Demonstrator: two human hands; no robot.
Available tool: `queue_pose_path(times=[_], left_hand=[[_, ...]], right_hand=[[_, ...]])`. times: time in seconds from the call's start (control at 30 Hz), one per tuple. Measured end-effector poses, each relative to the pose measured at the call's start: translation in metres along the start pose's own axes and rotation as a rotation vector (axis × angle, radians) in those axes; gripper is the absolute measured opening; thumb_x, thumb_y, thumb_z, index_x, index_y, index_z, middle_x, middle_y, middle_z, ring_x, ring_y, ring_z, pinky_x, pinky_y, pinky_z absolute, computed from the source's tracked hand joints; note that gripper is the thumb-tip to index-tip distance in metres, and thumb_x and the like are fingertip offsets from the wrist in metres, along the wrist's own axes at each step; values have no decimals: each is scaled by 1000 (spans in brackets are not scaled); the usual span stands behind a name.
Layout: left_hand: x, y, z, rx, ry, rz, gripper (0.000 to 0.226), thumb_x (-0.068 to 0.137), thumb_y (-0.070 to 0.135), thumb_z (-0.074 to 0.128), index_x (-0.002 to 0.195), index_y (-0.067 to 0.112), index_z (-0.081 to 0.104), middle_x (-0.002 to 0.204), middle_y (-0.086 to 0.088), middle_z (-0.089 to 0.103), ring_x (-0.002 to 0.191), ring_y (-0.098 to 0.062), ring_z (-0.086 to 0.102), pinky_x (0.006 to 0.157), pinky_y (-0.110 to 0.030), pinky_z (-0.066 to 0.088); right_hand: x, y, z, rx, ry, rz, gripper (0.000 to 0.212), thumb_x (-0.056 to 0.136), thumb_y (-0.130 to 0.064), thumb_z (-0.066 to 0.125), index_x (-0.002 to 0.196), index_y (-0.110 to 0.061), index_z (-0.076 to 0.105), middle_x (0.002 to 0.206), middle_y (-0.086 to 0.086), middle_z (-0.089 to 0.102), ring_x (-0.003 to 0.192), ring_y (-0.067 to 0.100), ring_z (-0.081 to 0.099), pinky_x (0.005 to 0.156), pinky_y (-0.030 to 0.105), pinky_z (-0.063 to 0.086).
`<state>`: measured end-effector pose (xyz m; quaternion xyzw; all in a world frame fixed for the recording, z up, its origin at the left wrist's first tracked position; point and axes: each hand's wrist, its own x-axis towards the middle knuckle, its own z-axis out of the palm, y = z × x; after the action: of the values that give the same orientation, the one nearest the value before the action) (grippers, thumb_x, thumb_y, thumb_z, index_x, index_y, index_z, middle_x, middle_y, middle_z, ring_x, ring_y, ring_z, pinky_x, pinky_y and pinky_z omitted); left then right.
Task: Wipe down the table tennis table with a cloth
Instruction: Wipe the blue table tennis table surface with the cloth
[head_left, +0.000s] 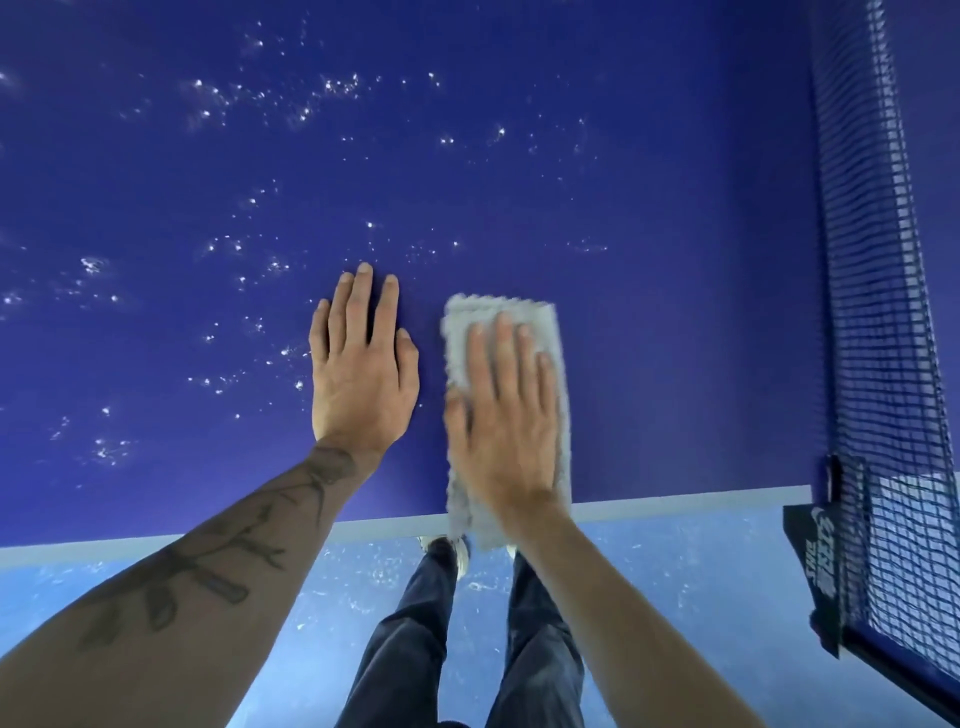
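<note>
Cloth (498, 307) flat on the blue counter (675, 312), long axis pointing away from the person, near end over the edge. Right hand (501, 415) sits on top, fingers (504, 343) straight, slightly apart, pressing not pinching. Left hand (363, 374) lies flat just left of the cloth, holding nothing. White specks (332, 85) sit left of and beyond it, so probably sweep there.

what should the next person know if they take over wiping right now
The left hand lies flat on the table, fingers straight, holding nothing.
The right hand presses flat on the cloth.
The cloth is folded, its near end hanging over the table edge.
Done: the near strip between cloth and net shows no specks.
To do: white specks across the left and far areas.
</note>
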<state>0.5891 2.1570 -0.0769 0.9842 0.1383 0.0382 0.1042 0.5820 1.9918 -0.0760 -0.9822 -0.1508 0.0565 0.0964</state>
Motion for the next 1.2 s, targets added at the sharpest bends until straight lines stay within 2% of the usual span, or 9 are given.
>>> queue_pose_path(times=[0.1, 0.23, 0.33, 0.57, 0.73, 0.83, 0.97, 1.07, 1.2], left_hand=[[0, -1, 0, -8, 10, 1, 55, 109, 26, 33, 161, 10, 36, 171, -14, 29, 158, -34, 25, 130, -51, 18], [0, 0, 0, -16, 19, -9, 54, 108, 26, 35, 160, 10, 37, 170, -14, 29, 159, -33, 25, 131, -50, 16], [0, 0, 0, -10, 8, -3, 55, 108, 27, 34, 161, 11, 35, 171, -13, 27, 159, -33, 23, 131, -50, 16], [2, 0, -2, -15, 0, -4, 56, 107, 24, 38, 161, 9, 37, 170, -15, 30, 158, -34, 26, 130, -51, 18], [1, 0, -2, -14, -16, -8, 56, 108, 26, 33, 161, 10, 35, 171, -14, 26, 159, -34, 23, 131, -50, 16], [1, 0, -2, -7, -16, -5, 56, 108, 25, 34, 161, 9, 36, 171, -15, 27, 159, -34, 24, 131, -50, 17], [1, 0, 1, -3, -7, -3, 56, 108, 25, 33, 161, 9, 36, 171, -15, 29, 159, -34, 25, 130, -51, 17], [1, -1, 3, -15, 2, -7, 55, 108, 27, 32, 159, 8, 38, 170, -15, 30, 159, -34, 25, 130, -51, 18], [2, 1, 3, -30, 27, -40, 54, 106, 24, 38, 156, 7, 42, 169, -14, 33, 158, -33, 27, 130, -51, 20]], right_hand=[[-22, 26, -3, -25, -39, -113, 64, 112, -44, 30, 170, -22, 18, 178, 4, 11, 165, 23, 7, 133, 47, 12], [12, 85, -25, -77, 16, 218, 64, 111, -44, 27, 170, -19, 20, 177, 9, 15, 164, 28, 12, 132, 52, 16], [64, 68, -27, -52, 70, 310, 66, 112, -47, 21, 170, -16, 16, 177, 12, 13, 164, 32, 11, 132, 54, 14], [35, 14, -13, -26, -29, -113, 62, 112, -42, 30, 170, -22, 21, 178, 6, 15, 165, 25, 10, 133, 48, 14], [57, 81, -35, -65, -20, 231, 63, 113, -43, 26, 171, -21, 13, 178, 7, 10, 165, 25, 8, 132, 51, 13], [99, 61, -32, -36, 34, 332, 64, 113, -45, 21, 171, -19, 9, 178, 9, 6, 165, 28, 4, 132, 52, 9], [95, 6, -11, -30, 0, 13, 66, 111, -44, 25, 170, -16, 15, 178, 12, 10, 165, 30, 7, 133, 50, 10], [63, 25, -13, -36, -56, -240, 70, 108, -43, 35, 170, -18, 15, 178, 9, 8, 165, 26, 4, 133, 49, 11], [86, 91, -33, -95, -54, 17, 67, 109, -42, 26, 171, -20, 15, 178, 7, 9, 165, 25, 6, 133, 50, 13]])
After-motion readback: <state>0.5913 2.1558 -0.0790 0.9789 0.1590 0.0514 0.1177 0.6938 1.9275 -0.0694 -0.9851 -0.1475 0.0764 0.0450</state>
